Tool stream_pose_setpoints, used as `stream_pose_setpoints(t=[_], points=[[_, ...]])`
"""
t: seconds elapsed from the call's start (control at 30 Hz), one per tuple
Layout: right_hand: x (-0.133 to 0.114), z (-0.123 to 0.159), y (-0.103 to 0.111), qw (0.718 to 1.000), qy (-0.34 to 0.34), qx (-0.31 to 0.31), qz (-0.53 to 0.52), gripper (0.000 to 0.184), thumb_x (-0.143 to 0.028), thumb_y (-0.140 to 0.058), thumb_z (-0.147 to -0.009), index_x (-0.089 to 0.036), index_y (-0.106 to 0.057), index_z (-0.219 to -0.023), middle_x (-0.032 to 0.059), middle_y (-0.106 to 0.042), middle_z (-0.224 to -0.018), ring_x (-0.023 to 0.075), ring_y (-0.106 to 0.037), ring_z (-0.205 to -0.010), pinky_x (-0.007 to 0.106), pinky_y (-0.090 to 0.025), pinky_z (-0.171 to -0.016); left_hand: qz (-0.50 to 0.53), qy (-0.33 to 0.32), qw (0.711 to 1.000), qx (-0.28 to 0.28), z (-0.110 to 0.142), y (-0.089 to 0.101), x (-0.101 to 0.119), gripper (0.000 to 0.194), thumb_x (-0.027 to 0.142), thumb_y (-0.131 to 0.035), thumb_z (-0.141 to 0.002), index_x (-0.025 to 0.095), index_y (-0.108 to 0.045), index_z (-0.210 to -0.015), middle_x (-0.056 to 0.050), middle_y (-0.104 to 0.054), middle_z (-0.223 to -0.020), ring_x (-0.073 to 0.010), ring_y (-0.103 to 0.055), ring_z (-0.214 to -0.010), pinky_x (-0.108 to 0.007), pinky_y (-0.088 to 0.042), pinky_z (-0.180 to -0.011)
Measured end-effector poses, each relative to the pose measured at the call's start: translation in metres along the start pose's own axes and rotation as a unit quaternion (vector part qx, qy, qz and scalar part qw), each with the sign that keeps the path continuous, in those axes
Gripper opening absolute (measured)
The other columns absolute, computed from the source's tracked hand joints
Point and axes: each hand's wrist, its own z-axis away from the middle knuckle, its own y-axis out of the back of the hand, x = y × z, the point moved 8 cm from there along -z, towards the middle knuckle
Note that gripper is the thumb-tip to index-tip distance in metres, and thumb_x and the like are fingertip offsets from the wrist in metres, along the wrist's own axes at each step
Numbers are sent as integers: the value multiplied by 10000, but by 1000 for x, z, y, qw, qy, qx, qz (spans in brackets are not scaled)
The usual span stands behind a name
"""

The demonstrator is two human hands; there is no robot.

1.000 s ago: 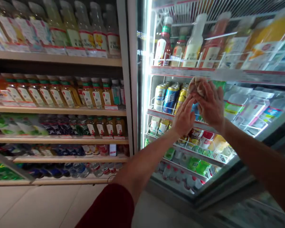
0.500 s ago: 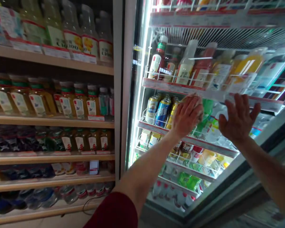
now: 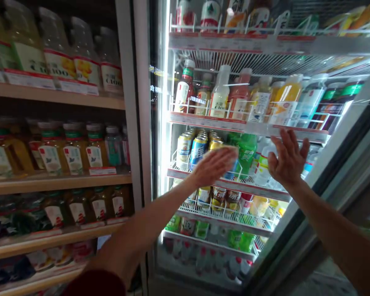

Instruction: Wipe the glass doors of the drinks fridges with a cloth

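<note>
My left hand point(image 3: 214, 166) lies stretched out, blurred by motion, against the glass door point(image 3: 160, 88) of a lit drinks cooler, in front of the can shelf. Under its fingers shows the pale edge of a thin cloth point(image 3: 233, 151); most of it is hidden by the hand. To the right, my right hand point(image 3: 288, 158) is empty, its fingers spread, at or close to the same glass; whether it touches cannot be made out. Behind the glass near my left hand stand a blue can point(image 3: 198, 153) and green bottles point(image 3: 247, 153).
The cooler's metal frame point(image 3: 141, 102) runs down beside wooden shelves point(image 3: 64, 181) of bottled drinks on the left. An orange juice bottle point(image 3: 285, 98) stands on a higher cooler shelf. A dark door edge point(image 3: 320, 164) slants along the right.
My left hand has swept left and slightly down across the glass with the cloth. The view has turned to the right. My right hand keeps its spread pose.
</note>
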Motion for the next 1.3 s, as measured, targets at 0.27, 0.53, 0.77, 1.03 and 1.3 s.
stream_pose_setpoints(t=[0.27,0.53,0.77,1.03,1.3], points=[[-3,4,-3,1000,-10,12,15,552,-264,-415,-853,-284,-286,-1389,77,-327,-1460,259,-269,-1360,514,-134,-1110,-14,118,989,86,29,15,-39,418,164,-381,-830,227,-415,-1241,21,-276,-1473,-163,-91,-1401,-429,-216,-1160],[-5,5,-4,999,-7,1,48,532,-284,-396,-861,-250,-295,-1383,85,-321,-1461,260,-272,-1358,536,-171,-1094,-28,174,972,155,55,52,-94,399,180,-365,-850,313,-394,-1225,129,-193,-1491,-128,-56,-1402,-415,-216,-1159],[-3,6,-3,999,-14,3,31,525,-270,-371,-872,-297,-275,-1388,42,-304,-1472,248,-284,-1354,527,-164,-1097,1,-28,999,-25,51,-5,-5,272,272,-444,-855,253,-520,-1116,33,-376,-1424,-160,-161,-1387,-388,-270,-1138],[-5,6,-1,999,-23,20,33,498,-262,-395,-858,-248,-358,-1354,77,-376,-1431,262,-319,-1335,522,-170,-1093,-68,179,968,163,72,59,-94,325,170,-413,-867,238,-462,-1181,-14,-300,-1464,-173,-169,-1386,-416,-253,-1146],[-3,8,1,999,-10,45,10,443,-247,-393,-866,-212,-423,-1306,100,-419,-1401,238,-324,-1335,524,-193,-1083,-83,-121,988,52,66,24,-11,285,229,-449,-880,273,-492,-1159,53,-434,-1386,-69,-233,-1353,-234,-284,-1115]])
